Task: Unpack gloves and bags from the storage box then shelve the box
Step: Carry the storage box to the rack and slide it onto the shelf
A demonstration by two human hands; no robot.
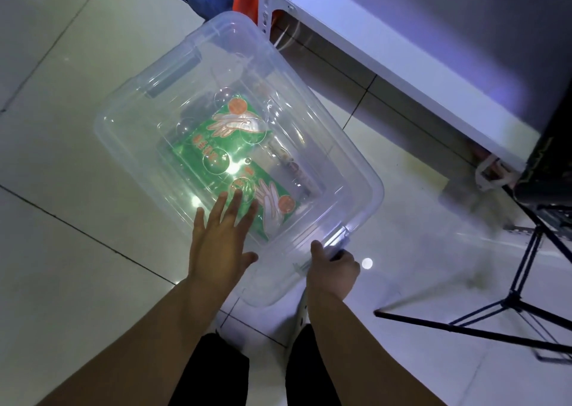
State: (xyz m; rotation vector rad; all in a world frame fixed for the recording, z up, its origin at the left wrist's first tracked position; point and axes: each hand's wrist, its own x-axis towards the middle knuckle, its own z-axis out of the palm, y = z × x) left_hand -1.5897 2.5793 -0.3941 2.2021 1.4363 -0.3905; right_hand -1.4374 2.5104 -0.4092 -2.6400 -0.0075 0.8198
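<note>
Storage box (356, 170), of clear plastic with its lid (148, 145) closed, was seen skewed over the tiled floor (62, 204), one corner pointed toward the person. Whether it rested on the tiles or was lifted off them could not be told. Green glove packets (198, 151) were seen through the lid, lying inside near the box's middle.

The left hand (219, 238) was laid flat on the lid by the box's near left edge, with fingers (216, 207) straight and spread and nothing grasped. The right hand (334, 269) was curled round the latch (340, 235) on the box's near short end, the thumb placed on top of the rim. A matching latch (173, 79) was seen at the box's far short end.

To the right of the box, a white shelf (402, 65) ran alongside its long edge, just beside the far corner, with a widening strip of floor between them nearer the person. Bare tiles lay open on the box's left. A black tripod (513, 300) stood well apart from the box, to its near right.
</note>
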